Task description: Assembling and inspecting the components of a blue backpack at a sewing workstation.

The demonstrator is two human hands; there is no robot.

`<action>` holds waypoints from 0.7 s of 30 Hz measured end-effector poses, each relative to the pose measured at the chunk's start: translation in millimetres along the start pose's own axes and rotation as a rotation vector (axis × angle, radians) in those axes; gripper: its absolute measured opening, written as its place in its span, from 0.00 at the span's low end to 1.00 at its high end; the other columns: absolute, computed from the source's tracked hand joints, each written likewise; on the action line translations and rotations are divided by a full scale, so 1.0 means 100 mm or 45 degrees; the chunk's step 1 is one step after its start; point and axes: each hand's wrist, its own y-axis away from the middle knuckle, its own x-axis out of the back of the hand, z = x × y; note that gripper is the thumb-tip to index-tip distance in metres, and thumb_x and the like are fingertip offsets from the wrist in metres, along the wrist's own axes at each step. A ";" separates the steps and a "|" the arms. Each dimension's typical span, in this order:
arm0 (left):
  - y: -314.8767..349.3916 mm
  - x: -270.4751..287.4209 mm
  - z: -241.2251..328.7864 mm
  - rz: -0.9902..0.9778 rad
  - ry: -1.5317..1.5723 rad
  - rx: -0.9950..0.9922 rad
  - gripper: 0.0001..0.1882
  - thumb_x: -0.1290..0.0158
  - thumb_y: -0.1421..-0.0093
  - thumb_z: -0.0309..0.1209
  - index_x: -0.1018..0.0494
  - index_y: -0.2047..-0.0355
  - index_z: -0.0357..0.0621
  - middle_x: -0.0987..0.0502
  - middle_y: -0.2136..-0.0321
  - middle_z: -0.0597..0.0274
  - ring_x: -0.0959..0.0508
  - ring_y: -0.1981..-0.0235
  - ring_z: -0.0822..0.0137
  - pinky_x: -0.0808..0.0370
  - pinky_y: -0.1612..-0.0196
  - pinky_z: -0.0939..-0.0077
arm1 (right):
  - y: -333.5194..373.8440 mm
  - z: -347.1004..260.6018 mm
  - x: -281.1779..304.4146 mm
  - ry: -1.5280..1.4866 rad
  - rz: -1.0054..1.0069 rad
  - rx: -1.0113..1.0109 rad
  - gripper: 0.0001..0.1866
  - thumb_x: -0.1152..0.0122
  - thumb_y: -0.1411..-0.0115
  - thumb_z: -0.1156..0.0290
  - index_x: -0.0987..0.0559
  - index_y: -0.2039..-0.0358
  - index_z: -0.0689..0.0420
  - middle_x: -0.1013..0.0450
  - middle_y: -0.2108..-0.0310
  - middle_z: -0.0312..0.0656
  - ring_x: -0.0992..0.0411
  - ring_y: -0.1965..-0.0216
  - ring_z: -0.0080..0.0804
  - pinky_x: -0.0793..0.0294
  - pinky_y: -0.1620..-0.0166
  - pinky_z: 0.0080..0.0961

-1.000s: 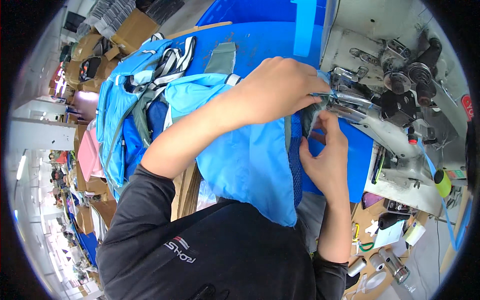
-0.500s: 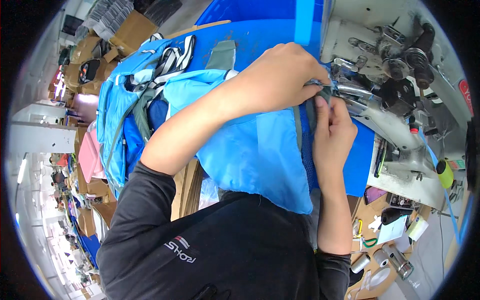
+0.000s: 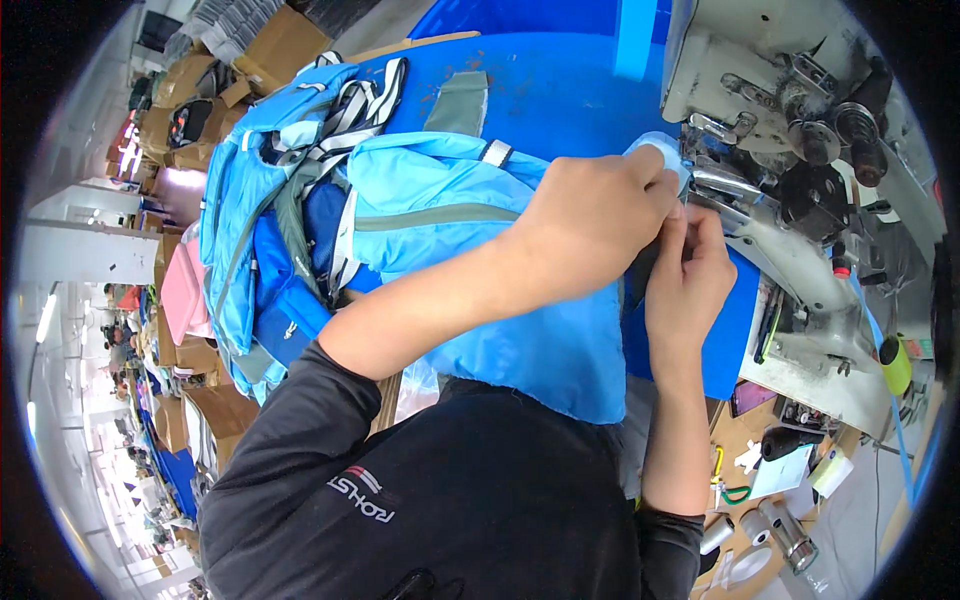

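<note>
Light blue backpack fabric (image 3: 540, 350) with a grey-green stripe and dark trim hangs over the table edge toward my lap. My left hand (image 3: 610, 215) is closed, pinching the fabric's edge beside the sewing machine (image 3: 765, 215). Just below it, my right hand (image 3: 690, 275) pinches the same edge between thumb and fingers. The fingertips of both hands nearly meet close to the machine's metal presser parts. A small light blue bit of fabric (image 3: 657, 148) sticks up past my left fingers. My hands cover the exact spot at the needle.
More blue backpack pieces (image 3: 235, 230) with black-and-white straps lie at the left of the blue table (image 3: 560, 90). A grey-green fabric patch (image 3: 458, 102) lies at the back. At lower right, a wooden surface carries scissors (image 3: 735, 494), thread spools (image 3: 755, 525) and a phone (image 3: 752, 397). Cardboard boxes (image 3: 285, 50) stand far left.
My left hand has moved down and to the right, its knuckles turning. More of the light blue fabric and its grey-green stripe now shows behind my left forearm. Both hands still pinch the edge.
</note>
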 end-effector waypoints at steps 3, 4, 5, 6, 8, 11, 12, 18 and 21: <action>0.04 -0.02 0.05 0.021 -0.043 -0.029 0.14 0.44 0.45 0.28 0.24 0.58 0.41 0.28 0.71 0.61 0.23 0.76 0.60 0.28 0.79 0.67 | 0.02 0.07 -0.04 0.054 0.082 0.121 0.08 0.38 0.37 0.71 0.22 0.67 0.63 0.28 0.83 0.45 0.34 0.84 0.24 0.34 0.77 0.25; 0.05 -0.03 0.06 0.037 -0.077 -0.035 0.15 0.44 0.46 0.28 0.25 0.57 0.38 0.28 0.70 0.61 0.23 0.76 0.61 0.27 0.79 0.68 | 0.05 0.10 -0.04 -0.006 0.093 0.131 0.07 0.38 0.37 0.71 0.22 0.67 0.63 0.28 0.83 0.44 0.34 0.83 0.23 0.34 0.76 0.24; 0.05 -0.02 0.09 0.045 -0.082 -0.030 0.15 0.44 0.46 0.28 0.25 0.57 0.38 0.28 0.70 0.61 0.23 0.76 0.61 0.27 0.79 0.68 | 0.08 0.11 -0.04 -0.065 0.104 0.143 0.07 0.38 0.37 0.71 0.21 0.66 0.63 0.27 0.82 0.43 0.33 0.82 0.22 0.33 0.75 0.23; 0.04 -0.03 0.14 0.031 -0.075 -0.019 0.16 0.44 0.47 0.28 0.25 0.58 0.36 0.29 0.69 0.60 0.22 0.75 0.61 0.27 0.78 0.70 | 0.09 0.13 -0.01 -0.065 0.099 0.149 0.07 0.38 0.37 0.71 0.21 0.66 0.63 0.27 0.82 0.43 0.33 0.82 0.22 0.33 0.75 0.23; 0.04 -0.04 0.18 -0.044 -0.122 -0.033 0.16 0.45 0.51 0.27 0.26 0.61 0.33 0.29 0.67 0.59 0.22 0.72 0.63 0.25 0.76 0.74 | 0.08 0.16 0.02 -0.151 0.023 0.094 0.06 0.40 0.37 0.74 0.21 0.65 0.64 0.27 0.81 0.42 0.33 0.79 0.18 0.32 0.73 0.20; 0.03 -0.06 0.22 -0.059 -0.103 -0.025 0.16 0.45 0.53 0.27 0.26 0.62 0.34 0.28 0.67 0.59 0.21 0.69 0.65 0.25 0.76 0.75 | 0.06 0.22 0.04 -0.194 0.009 0.130 0.05 0.41 0.37 0.76 0.21 0.62 0.64 0.26 0.80 0.38 0.34 0.77 0.14 0.33 0.73 0.18; 0.02 -0.07 0.23 -0.050 -0.104 -0.019 0.16 0.45 0.53 0.27 0.26 0.62 0.34 0.28 0.67 0.59 0.21 0.69 0.65 0.25 0.76 0.75 | 0.04 0.20 0.04 -0.191 0.004 0.138 0.05 0.41 0.37 0.76 0.21 0.62 0.64 0.26 0.80 0.38 0.34 0.77 0.14 0.33 0.73 0.18; -0.01 -0.08 0.24 -0.042 -0.082 0.037 0.15 0.46 0.51 0.26 0.26 0.62 0.34 0.27 0.65 0.57 0.22 0.67 0.62 0.24 0.72 0.74 | -0.06 0.15 0.07 -0.347 -0.053 0.065 0.07 0.40 0.38 0.77 0.20 0.60 0.64 0.27 0.80 0.33 0.35 0.76 0.12 0.34 0.72 0.14; 0.07 -0.15 0.28 0.172 0.156 0.179 0.14 0.45 0.51 0.24 0.26 0.61 0.35 0.27 0.65 0.57 0.22 0.66 0.58 0.25 0.69 0.69 | -0.03 0.14 0.08 -0.313 -0.056 -0.024 0.08 0.39 0.39 0.79 0.20 0.59 0.64 0.28 0.81 0.33 0.35 0.76 0.12 0.33 0.72 0.14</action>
